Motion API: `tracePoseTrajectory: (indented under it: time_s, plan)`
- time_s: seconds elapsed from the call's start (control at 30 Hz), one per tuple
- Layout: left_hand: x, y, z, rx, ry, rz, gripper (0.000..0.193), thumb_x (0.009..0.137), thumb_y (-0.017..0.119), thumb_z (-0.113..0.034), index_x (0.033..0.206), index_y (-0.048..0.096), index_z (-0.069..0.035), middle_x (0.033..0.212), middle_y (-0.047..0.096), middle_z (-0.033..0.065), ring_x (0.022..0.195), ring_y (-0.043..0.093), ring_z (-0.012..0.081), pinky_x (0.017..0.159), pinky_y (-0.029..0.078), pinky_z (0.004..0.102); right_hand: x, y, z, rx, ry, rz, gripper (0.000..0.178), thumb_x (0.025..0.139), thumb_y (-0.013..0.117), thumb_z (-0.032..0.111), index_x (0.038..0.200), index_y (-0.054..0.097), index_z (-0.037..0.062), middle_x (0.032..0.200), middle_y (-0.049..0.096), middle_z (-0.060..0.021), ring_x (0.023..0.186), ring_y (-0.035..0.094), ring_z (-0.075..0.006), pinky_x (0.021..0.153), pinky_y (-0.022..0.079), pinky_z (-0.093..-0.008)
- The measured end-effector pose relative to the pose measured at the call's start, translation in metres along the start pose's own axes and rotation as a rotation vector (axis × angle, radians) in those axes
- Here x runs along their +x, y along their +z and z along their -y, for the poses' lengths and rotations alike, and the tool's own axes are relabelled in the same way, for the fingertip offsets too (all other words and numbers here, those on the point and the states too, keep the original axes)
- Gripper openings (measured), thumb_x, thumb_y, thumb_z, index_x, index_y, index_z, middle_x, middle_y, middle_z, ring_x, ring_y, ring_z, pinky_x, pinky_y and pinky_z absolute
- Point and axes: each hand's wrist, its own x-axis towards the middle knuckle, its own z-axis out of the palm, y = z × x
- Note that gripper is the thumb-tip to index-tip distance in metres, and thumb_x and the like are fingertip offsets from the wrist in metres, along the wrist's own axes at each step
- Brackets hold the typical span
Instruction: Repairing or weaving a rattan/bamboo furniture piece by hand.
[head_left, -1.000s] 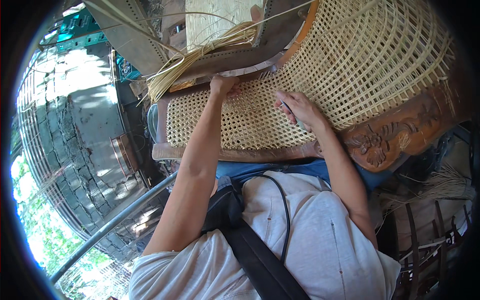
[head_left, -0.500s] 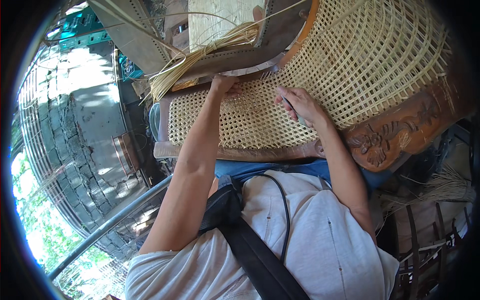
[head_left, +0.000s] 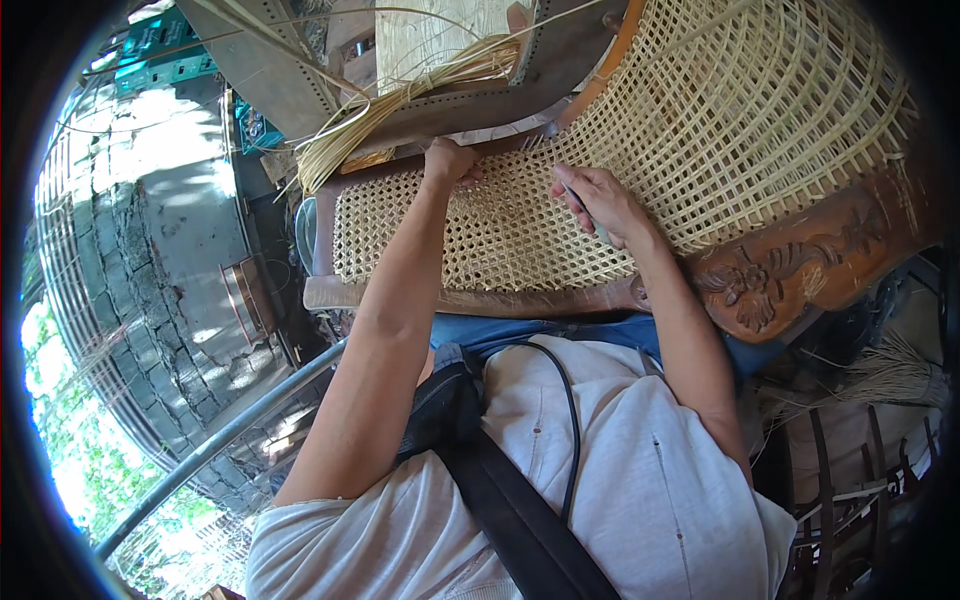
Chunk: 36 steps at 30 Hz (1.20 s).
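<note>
A wooden chair frame with woven cane webbing [head_left: 400, 245] lies across my lap. My left hand [head_left: 452, 160] is at the far rail of the narrower woven part, fingers curled down against the webbing. Its fingertips are partly hidden, so I cannot make out what they pinch. Over the middle of the webbing, my right hand [head_left: 608, 210] is closed around a small hand tool [head_left: 600, 233] with a pale green handle and a thin dark part. The tool's tip is not clearly visible. Several short pale strand ends stick up at the far rail between my hands.
A bundle of loose cane strands [head_left: 420, 95] lies beyond my left hand, on another curved wooden frame [head_left: 480, 115] edged with small holes. Carved wood [head_left: 760, 280] borders the webbing at right. A metal rail [head_left: 220, 445] runs at left. Teal crates [head_left: 165, 55] stand far left.
My left hand has turned a little at the far rail, its knuckles now higher. The right hand keeps its grip on the tool and has hardly moved. The whole view has shifted slightly.
</note>
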Motion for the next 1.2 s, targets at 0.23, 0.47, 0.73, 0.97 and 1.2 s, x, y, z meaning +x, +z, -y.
tracePoseTrajectory:
  time_s: [0.23, 0.47, 0.73, 0.97, 1.2]
  plan:
    - [-0.006, 0.000, 0.010, 0.145, 0.134, 0.020, 0.016, 0.083, 0.067, -0.010, 0.085, 0.065, 0.005, 0.075, 0.070, 0.0195, 0.062, 0.071, 0.0251, 0.050, 0.058, 0.0344, 0.002, 0.000, -0.003, 0.034, -0.015, 0.020, 0.048, 0.100, 0.050, 0.046, 0.097, 0.062, -0.0005, 0.062, 0.043, 0.0045, 0.046, 0.043, -0.0052, 0.040, 0.037, -0.0223]
    - [-0.057, 0.022, -0.004, 0.334, 0.311, -0.265, 0.036, 0.091, 0.060, -0.032, 0.111, 0.061, -0.002, 0.097, 0.069, 0.0248, 0.096, 0.068, 0.0385, 0.079, 0.056, 0.0476, -0.023, 0.028, 0.018, 0.285, -0.225, -0.130, 0.032, 0.100, 0.055, 0.034, 0.095, 0.063, 0.0030, 0.069, 0.055, 0.0002, 0.053, 0.052, -0.0083, 0.047, 0.043, -0.0241]
    - [-0.264, 0.057, -0.038, -0.889, 0.286, 0.813, 0.064, 0.096, 0.053, -0.056, 0.135, 0.049, -0.005, 0.118, 0.062, 0.0117, 0.101, 0.062, 0.0215, 0.089, 0.050, 0.0347, -0.109, 0.055, 0.022, -0.492, -0.653, -0.548, 0.031, 0.098, 0.058, 0.028, 0.109, 0.068, 0.0006, 0.091, 0.069, -0.0118, 0.081, 0.063, -0.0233, 0.076, 0.049, -0.0344]
    - [-0.307, -0.011, 0.004, -0.325, 0.803, 0.643, 0.024, 0.096, 0.057, -0.020, 0.096, 0.068, 0.002, 0.089, 0.068, 0.0085, 0.085, 0.063, 0.0177, 0.077, 0.052, 0.0322, -0.268, 0.056, -0.023, -1.188, -0.081, -0.371, 0.042, 0.086, 0.067, 0.016, 0.126, 0.057, 0.0056, 0.103, 0.059, -0.0141, 0.101, 0.055, -0.0358, 0.090, 0.045, -0.0431]
    - [-0.279, -0.143, 0.091, 0.115, 0.471, -0.492, 0.019, 0.091, 0.063, -0.017, 0.100, 0.070, -0.002, 0.082, 0.063, 0.0176, 0.078, 0.065, 0.0243, 0.074, 0.050, 0.0371, -0.284, 0.046, -0.060, -1.237, 0.058, -0.327, 0.052, 0.077, 0.069, 0.010, 0.126, 0.052, 0.0053, 0.103, 0.054, -0.0160, 0.099, 0.054, -0.0364, 0.088, 0.046, -0.0451]
